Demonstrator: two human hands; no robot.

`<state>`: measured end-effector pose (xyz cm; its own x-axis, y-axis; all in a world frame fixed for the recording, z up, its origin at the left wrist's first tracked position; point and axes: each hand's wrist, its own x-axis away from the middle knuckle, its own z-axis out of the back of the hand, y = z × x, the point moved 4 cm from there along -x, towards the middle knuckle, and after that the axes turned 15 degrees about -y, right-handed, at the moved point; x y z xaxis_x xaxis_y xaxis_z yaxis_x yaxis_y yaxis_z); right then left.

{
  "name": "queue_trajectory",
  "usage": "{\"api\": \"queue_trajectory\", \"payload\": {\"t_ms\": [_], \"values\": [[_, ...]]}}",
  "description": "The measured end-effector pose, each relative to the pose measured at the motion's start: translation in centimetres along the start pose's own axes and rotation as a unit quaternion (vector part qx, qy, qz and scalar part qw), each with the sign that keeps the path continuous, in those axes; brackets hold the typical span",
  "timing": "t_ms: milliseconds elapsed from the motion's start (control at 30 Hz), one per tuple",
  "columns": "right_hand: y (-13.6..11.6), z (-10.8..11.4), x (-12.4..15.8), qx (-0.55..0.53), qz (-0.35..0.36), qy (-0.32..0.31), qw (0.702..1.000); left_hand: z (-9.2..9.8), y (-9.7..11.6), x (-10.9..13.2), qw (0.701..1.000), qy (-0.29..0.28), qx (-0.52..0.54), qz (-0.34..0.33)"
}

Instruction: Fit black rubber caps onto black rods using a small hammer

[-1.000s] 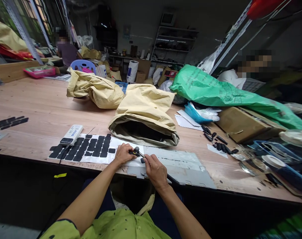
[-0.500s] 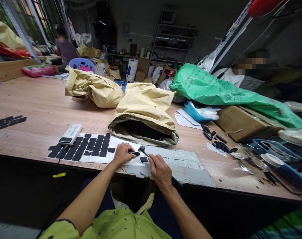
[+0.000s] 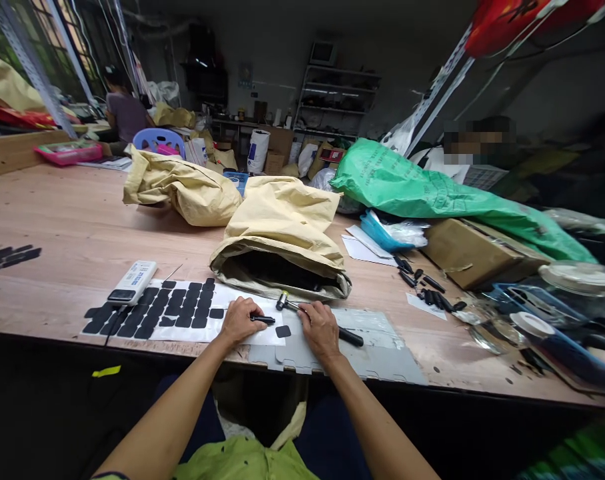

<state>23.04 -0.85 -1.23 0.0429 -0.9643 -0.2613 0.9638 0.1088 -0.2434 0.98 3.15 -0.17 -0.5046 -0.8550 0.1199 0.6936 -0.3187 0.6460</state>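
Observation:
My left hand (image 3: 238, 321) is closed on a slim black tube-like piece (image 3: 262, 320), whose tip points right above the white sheet. Its exact kind is unclear. My right hand (image 3: 320, 331) grips a small hammer (image 3: 351, 337) by the shaft near its head. The hammer's yellow-and-dark head (image 3: 282, 301) is left of the fingers, and its black handle sticks out to the right. Below and between the hands lies a loose dark square pad (image 3: 283, 331). Several similar black pads (image 3: 142, 312) are laid in rows on the white sheet (image 3: 215, 332), left of my left hand.
An open yellow sack (image 3: 287, 220) lies right beyond my hands. A white device (image 3: 132, 283) rests over the pads. Black pieces (image 3: 435, 300), a cardboard box (image 3: 477, 250) and a green sack (image 3: 432, 180) are at the right. A grey board (image 3: 377, 353) lies under my right hand. Two people sit farther back.
My right hand has turned the hammer, so its black handle now shows on the right. The black piece stays in my left hand. The whole view has shifted slightly.

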Motion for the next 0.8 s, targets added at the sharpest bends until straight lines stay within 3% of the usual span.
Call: {"api": "queue_trajectory", "payload": {"t_ms": [233, 333, 467, 600, 700, 800], "values": [[0.2, -0.3, -0.4, -0.008, -0.025, -0.018, 0.999, 0.4, 0.2, 0.1, 1.000, -0.019, -0.010, -0.011], [0.1, -0.3, -0.4, -0.006, -0.023, -0.016, 1.000, 0.3, 1.1, 1.2, 0.998, -0.042, -0.009, -0.037], [0.0, -0.3, -0.4, 0.002, -0.022, -0.010, 1.000, -1.9, 3.0, 4.6, 0.991, -0.067, -0.006, -0.113], [-0.1, -0.4, -0.4, 0.012, -0.024, -0.010, 1.000, -5.0, 3.5, 7.8, 0.981, -0.070, -0.074, -0.165], [-0.1, -0.3, -0.4, 0.013, -0.024, -0.010, 1.000, -6.4, 3.0, 8.6, 0.973, -0.071, -0.129, -0.176], [-0.2, -0.3, -0.3, 0.014, -0.023, -0.007, 1.000, -6.5, 2.9, 8.7, 0.972, -0.079, -0.128, -0.180]]}}
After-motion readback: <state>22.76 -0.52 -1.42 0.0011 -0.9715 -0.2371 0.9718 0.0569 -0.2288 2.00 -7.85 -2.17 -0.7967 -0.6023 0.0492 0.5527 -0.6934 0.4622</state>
